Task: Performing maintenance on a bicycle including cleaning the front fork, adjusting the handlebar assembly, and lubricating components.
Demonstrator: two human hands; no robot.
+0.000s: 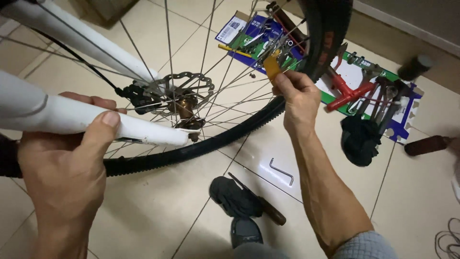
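My left hand grips the near white fork leg of a bicycle, thumb on top. The fork holds a spoked wheel with a black tyre, a brake disc and a hub at its middle. My right hand reaches through to the rim side and pinches a small orange tool against a spoke close to the tyre.
On the tiled floor lie a blue cardboard sheet with several tools, a green and white sheet with red-handled tools, a black cloth, an L-shaped hex key, a dark shoe and a brown-handled tool.
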